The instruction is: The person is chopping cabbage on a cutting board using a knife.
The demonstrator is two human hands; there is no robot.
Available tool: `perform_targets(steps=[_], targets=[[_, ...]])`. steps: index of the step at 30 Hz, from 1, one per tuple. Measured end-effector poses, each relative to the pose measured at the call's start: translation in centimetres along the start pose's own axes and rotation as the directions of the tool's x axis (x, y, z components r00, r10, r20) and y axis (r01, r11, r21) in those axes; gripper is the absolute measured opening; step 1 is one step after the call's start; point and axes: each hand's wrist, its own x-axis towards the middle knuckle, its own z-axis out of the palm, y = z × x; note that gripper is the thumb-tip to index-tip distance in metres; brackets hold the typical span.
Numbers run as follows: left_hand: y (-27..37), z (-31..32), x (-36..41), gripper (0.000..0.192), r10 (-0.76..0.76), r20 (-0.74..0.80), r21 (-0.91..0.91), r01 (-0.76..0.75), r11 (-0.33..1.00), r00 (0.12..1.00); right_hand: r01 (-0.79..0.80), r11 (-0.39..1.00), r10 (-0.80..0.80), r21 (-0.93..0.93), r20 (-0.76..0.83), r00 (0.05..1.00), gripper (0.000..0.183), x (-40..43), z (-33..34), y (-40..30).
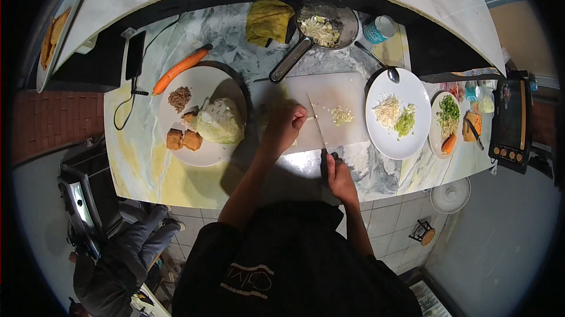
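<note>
My right hand [340,179] grips the black handle of a kitchen knife [315,118], its blade across a white cutting board [348,85]. On the blade's left, my left hand [289,125] has curled fingers against a pale vegetable piece [312,117] on the board; how firmly it is held is partly hidden. Small chopped pale bits [341,115] lie right of the blade. A plate [176,114] to the left carries a cabbage piece [220,121], fried brown blocks [175,139] and shredded brown food [179,99]. The oval plate [397,151] to the right bears white and green shreds.
Behind the board are a frying pan [351,21] with shredded cabbage, a yellow-green cloth [268,21], a can [380,29] and a spoon [393,74]. A carrot [181,70] and phone [135,56] lie left. Farther right stands a smaller plate [435,136]. Another person [114,259] is lower left.
</note>
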Motion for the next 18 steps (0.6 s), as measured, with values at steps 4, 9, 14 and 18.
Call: perform_targets(steps=[4, 9, 14, 18], targets=[[-0.1, 0.0, -0.2, 0.008, -0.041, -0.005, -0.026, 0.041, 0.999, 0.999, -0.016, 1.0, 0.016, -0.024, -0.003, 1.0, 0.051, -0.1, -0.6, -0.8], [-0.1, 0.0, -0.3, 0.009, -0.03, 0.014, -0.023, 0.03, 0.999, 0.999, -0.004, 1.0, 0.005, 0.016, -0.031, 1.0, 0.061, -0.7, -1.0, 1.1], [-0.1, -0.1, -0.2, 0.009, -0.047, 0.005, -0.04, 0.047, 0.998, 0.999, 0.006, 0.998, -0.006, 0.067, -0.005, 1.0, 0.062, -0.7, -1.3, 0.8], [0.1, 0.0, -0.2, 0.009, -0.055, 0.008, -0.013, 0.055, 0.998, 0.998, 0.001, 0.992, -0.004, 0.123, 0.024, 1.0, 0.06, -0.5, -0.7, -0.2]])
